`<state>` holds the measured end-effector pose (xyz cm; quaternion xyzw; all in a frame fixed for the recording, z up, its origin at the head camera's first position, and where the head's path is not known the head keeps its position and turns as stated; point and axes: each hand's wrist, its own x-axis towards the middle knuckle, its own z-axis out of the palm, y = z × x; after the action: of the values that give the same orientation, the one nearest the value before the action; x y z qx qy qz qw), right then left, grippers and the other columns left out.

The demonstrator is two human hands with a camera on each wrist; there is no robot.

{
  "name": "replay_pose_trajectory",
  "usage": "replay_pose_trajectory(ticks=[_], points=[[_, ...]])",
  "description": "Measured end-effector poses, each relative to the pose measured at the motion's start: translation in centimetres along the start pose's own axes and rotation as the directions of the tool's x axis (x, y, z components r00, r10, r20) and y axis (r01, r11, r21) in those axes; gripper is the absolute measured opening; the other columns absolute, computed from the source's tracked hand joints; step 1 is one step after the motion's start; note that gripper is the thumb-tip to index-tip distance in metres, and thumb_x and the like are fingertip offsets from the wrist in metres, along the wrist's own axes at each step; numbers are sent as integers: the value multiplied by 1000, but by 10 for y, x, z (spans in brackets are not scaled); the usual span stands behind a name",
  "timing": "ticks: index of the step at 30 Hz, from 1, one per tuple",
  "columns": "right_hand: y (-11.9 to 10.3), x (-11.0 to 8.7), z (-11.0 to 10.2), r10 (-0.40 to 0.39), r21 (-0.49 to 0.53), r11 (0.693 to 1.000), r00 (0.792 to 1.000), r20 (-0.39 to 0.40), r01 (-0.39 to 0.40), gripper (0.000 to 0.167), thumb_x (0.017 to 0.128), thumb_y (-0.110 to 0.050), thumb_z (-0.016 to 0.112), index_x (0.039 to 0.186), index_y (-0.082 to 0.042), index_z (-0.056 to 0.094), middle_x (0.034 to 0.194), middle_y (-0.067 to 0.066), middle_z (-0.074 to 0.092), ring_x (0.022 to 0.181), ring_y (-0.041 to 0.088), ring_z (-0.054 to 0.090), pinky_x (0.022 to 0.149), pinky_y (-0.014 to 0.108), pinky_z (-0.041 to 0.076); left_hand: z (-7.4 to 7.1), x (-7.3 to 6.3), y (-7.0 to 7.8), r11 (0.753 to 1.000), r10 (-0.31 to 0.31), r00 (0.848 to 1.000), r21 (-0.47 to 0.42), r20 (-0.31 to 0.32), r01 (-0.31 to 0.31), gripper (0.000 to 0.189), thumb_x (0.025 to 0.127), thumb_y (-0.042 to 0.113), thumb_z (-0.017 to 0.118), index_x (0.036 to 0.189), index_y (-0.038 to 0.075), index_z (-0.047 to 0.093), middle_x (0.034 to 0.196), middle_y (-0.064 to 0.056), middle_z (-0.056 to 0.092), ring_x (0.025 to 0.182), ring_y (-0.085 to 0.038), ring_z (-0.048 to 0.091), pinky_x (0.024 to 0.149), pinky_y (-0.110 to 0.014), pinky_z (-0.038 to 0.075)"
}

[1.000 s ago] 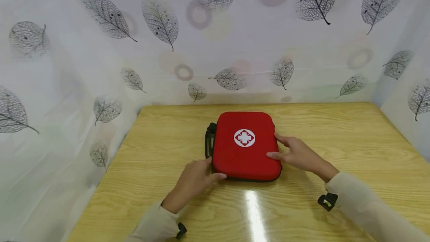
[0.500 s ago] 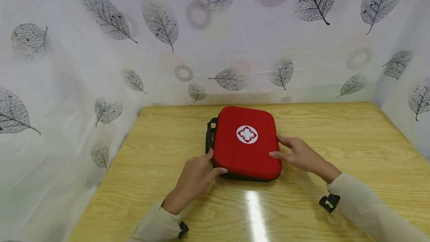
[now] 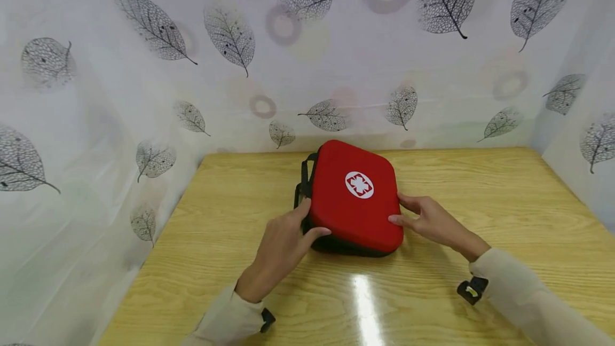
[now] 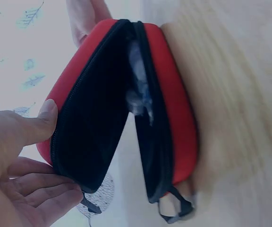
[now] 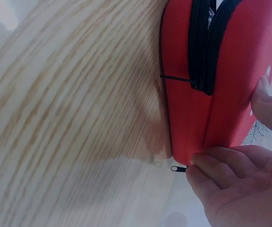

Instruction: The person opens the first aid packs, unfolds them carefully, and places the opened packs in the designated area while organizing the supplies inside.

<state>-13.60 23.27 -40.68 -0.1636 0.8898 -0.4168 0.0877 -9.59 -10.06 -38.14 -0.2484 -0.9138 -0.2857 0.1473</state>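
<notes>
A red first-aid case (image 3: 355, 212) with a white cross emblem lies on the table, unzipped and partly open along its left side. My left hand (image 3: 283, 242) pinches the edge of its raised lid (image 4: 63, 97), thumb on the outside and fingers along the rim. Inside the dark interior, clear plastic-wrapped items (image 4: 138, 80) show in the left wrist view. At the opposite side, my right hand (image 3: 427, 218) holds the case, thumb on the lid and fingers against the hinge side. The zipper (image 5: 199, 82) ends near there in the right wrist view.
The wooden table (image 3: 240, 186) extends around the case, with a strip of glare (image 3: 365, 308) in front. A leaf-print cloth (image 3: 230, 89) hangs behind and at both sides. Black carry straps (image 3: 305, 175) stick out at the case's left side.
The lid's left side has risen under my left hand, tilting the emblem to the right and widening the gap. My right hand stays nearly in place at the right side.
</notes>
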Motion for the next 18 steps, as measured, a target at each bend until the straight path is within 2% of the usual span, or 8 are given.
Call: replay_pose_trajectory(ticks=[1, 3, 5, 7, 10, 13, 18], points=[[1, 0, 0, 3, 12, 1000, 1000, 1, -3, 80, 95, -32, 73, 149, 13, 35, 151, 28, 41, 140, 45, 38, 111, 58, 36, 0, 2, 2, 1000, 13, 1000, -3, -14, -13, 74, 83, 36, 82, 141, -3, 56, 93, -12, 73, 51, -3, 34, 48, -16, 36], [1, 0, -1, 12, 33, 999, 1000, 2, -12, 79, 95, -31, 73, 149, 13, 35, 152, 28, 41, 140, 45, 39, 111, 57, 36, -1, 5, 4, 999, 34, 999, -13, -37, -35, 74, 83, 34, 82, 141, -3, 56, 121, -19, 70, 56, -6, 47, 56, -17, 49], [2, 1, -2, 21, 44, 999, 1000, -1, -21, 79, 95, -31, 73, 149, 13, 36, 151, 28, 41, 140, 45, 40, 111, 56, 36, -2, 9, 7, 999, 49, 997, -19, -53, -50, 74, 83, 33, 83, 142, -3, 55, 135, -19, 62, 69, -12, 65, 69, -22, 58], [2, 2, -4, 26, 55, 998, 1000, 0, -26, 78, 96, -31, 72, 149, 13, 36, 151, 29, 42, 139, 46, 41, 110, 56, 37, -2, 12, 9, 998, 57, 996, -28, -61, -59, 74, 84, 31, 83, 143, -3, 55, 136, -17, 62, 86, -19, 73, 79, -26, 59], [2, 4, -6, 28, 70, 997, 1000, 0, -28, 76, 96, -31, 72, 149, 12, 38, 150, 28, 43, 138, 45, 42, 109, 55, 40, -1, 17, 11, 997, 63, 995, -33, -73, -66, 73, 84, 30, 83, 143, -2, 54, 137, -15, 62, 110, -25, 70, 89, -30, 57], [4, 7, -9, 20, 81, 996, 1000, 3, -20, 74, 97, -29, 71, 149, 11, 39, 149, 28, 45, 137, 44, 44, 106, 53, 43, 0, 22, 13, 997, 68, 994, -43, -87, -72, 73, 84, 29, 83, 144, -3, 54, 139, -14, 61, 116, -26, 66, 91, -32, 56], [7, 10, -15, 25, 90, 996, 1000, 17, -27, 73, 97, -29, 71, 148, 11, 40, 149, 28, 46, 135, 43, 47, 103, 50, 47, 2, 30, 17, 993, 87, 988, -65, -130, -96, 74, 84, 29, 83, 144, -3, 53, 139, -15, 60, 112, -28, 68, 90, -33, 57]])
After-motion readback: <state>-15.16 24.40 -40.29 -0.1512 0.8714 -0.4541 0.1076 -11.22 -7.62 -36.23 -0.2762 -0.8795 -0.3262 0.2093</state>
